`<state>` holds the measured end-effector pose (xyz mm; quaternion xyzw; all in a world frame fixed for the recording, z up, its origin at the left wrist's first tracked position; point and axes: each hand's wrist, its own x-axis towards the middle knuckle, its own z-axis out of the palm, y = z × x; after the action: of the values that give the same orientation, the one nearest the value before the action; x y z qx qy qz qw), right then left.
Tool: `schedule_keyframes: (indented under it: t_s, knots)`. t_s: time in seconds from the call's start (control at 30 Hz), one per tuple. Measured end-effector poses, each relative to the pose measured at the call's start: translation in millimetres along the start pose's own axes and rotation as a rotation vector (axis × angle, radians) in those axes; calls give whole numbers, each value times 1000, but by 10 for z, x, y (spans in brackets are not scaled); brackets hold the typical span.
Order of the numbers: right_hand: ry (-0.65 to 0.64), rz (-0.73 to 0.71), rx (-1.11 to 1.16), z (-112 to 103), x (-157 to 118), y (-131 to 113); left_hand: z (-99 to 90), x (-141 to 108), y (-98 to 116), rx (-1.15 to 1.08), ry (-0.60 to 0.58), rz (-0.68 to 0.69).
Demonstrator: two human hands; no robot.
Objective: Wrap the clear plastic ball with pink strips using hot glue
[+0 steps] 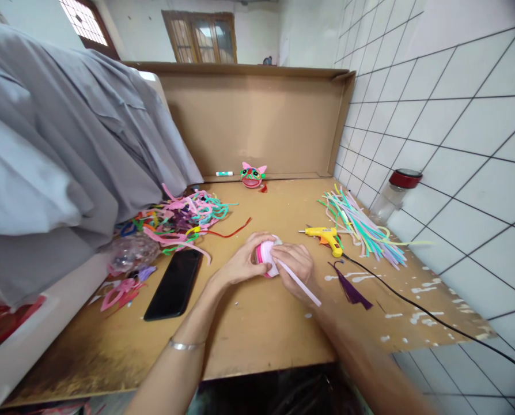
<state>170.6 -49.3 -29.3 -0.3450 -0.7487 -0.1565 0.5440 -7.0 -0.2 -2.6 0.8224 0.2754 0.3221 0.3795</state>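
Observation:
In the head view, my left hand (245, 259) is closed round a small rounded craft piece (266, 253), pink at its left edge and white on top. My right hand (295, 266) pinches a pale pink pipe cleaner (299, 282) against that piece; its loose end sticks out toward the lower right. The fingertips of both hands almost meet over the piece and cover part of it. To the right of my right hand lie a yellow glue gun (325, 235) with a black cord and a dark purple tassel (351, 288).
A bundle of pastel pipe cleaners (363, 225) lies at the right near a red-lidded jar (393, 193). At the left are a phone (174, 285) and a tangled heap of pipe cleaners (192, 210). A pink animal-face craft (253, 175) and a glue stick (224, 173) are by the cardboard back wall.

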Motion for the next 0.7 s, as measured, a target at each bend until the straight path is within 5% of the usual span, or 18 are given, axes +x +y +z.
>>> schedule_keyframes:
  t_s: [0.7]
  knots:
    - [26, -20, 21, 13, -11, 27, -4, -24, -11, -56, -7, -49]
